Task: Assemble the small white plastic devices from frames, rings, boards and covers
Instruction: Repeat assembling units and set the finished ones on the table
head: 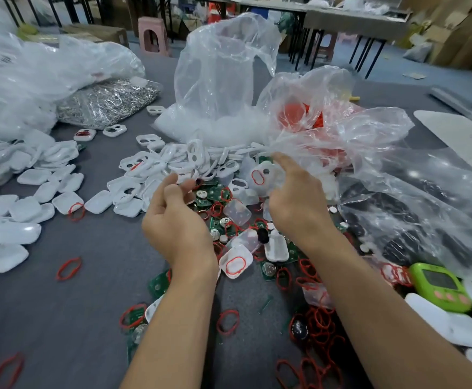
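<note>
My right hand holds a white frame with a red ring in it above the parts heap. My left hand hovers just left of it, fingers loosely curled, nothing visible in them. Below both hands lie green boards with round metal cells, mixed with loose red rings. A white part fitted with a red ring lies between my wrists. White frames are heaped behind the hands. White covers spread over the grey table to the left.
Crumpled clear plastic bags stand behind and right of the heap, one with red contents. A bag of silvery metal parts lies at the back left. A green timer sits at the right edge. More bagged white parts are far left.
</note>
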